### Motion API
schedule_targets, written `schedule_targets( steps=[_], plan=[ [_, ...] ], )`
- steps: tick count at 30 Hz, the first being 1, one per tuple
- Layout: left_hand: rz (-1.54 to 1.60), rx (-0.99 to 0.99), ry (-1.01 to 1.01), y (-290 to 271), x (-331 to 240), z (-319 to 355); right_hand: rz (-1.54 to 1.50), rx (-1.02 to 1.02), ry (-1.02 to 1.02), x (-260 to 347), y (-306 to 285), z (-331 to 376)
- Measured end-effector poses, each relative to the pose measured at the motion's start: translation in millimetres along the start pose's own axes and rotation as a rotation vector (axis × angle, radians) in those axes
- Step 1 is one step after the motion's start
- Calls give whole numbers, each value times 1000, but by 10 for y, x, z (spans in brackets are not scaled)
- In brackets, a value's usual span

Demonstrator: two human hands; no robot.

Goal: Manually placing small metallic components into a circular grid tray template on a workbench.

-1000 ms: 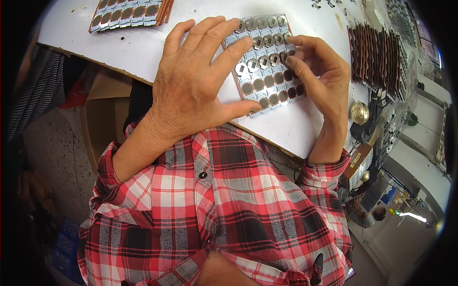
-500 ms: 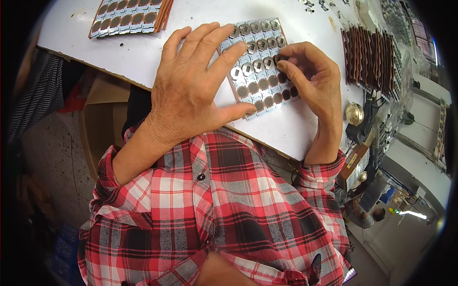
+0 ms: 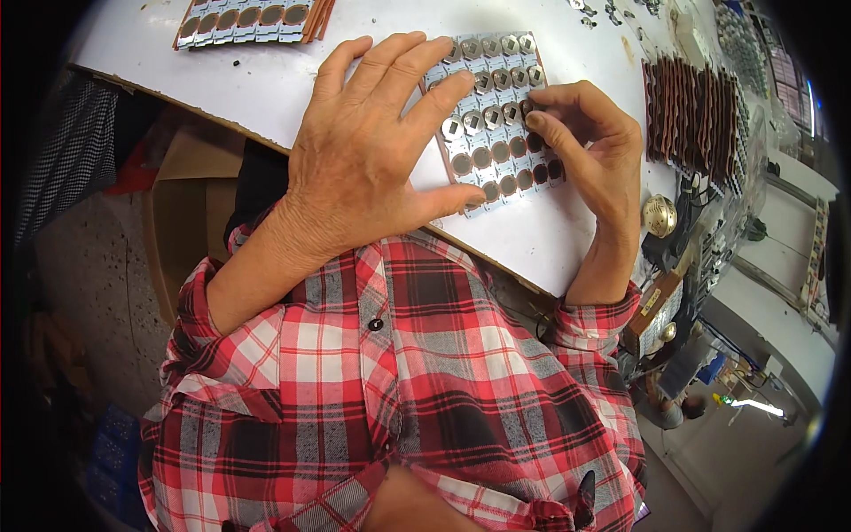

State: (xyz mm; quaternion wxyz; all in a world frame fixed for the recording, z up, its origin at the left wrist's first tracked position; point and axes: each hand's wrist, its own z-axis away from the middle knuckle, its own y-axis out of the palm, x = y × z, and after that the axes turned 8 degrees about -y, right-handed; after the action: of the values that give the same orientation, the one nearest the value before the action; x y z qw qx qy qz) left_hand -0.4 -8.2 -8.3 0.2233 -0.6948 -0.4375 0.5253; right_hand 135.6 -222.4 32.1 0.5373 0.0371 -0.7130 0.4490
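A panel of joined small circuit boards (image 3: pixel 502 129) lies on the white table. Round dark pads show in its two nearer rows, and shiny metal clips (image 3: pixel 493 117) with square centre holes sit on the farther rows. My left hand (image 3: pixel 363 146) rests over the panel's left side, fingers spread, its thumb at the near left corner. My right hand (image 3: pixel 589 146) is at the right edge of the panel, with thumb and index finger pinched at the end of the third row. Between those fingertips is a metal clip (image 3: pixel 529 106), partly hidden.
At the far left is a stack of similar panels (image 3: pixel 244 19). More panels (image 3: pixel 696 111) stand packed on edge at the right, with a round perforated metal object (image 3: pixel 659 215) nearer me. Loose metal bits (image 3: pixel 585 9) lie at the back. An open cardboard box (image 3: pixel 191 204) stands below the table's left edge.
The view has shifted slightly, so the panel and both hands appear a little farther right. My right fingertips stay at the same row end; the clip under them now looks flatter.
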Motion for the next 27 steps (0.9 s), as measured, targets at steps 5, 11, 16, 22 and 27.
schedule_targets(
  steps=[5, 11, 16, 22, 27],
  plan=[
    [7, 4, -5, -10, -8, -7, -54, -20, -29, -22, 11, -5],
    [11, -3, -5, -7, -10, -10, 17, -87, -34, 66, 99, 54],
    [24, 3, -3, -9, 9, 6, -8, -9, -10, 62, 52, 67],
    [29, 9, -21, -2, 1, 8, -87, -71, 27, 58, 81, 73],
    [39, 17, -46, -5, -12, 25, -32, -59, 28, 66, 54, 76]
  ],
)
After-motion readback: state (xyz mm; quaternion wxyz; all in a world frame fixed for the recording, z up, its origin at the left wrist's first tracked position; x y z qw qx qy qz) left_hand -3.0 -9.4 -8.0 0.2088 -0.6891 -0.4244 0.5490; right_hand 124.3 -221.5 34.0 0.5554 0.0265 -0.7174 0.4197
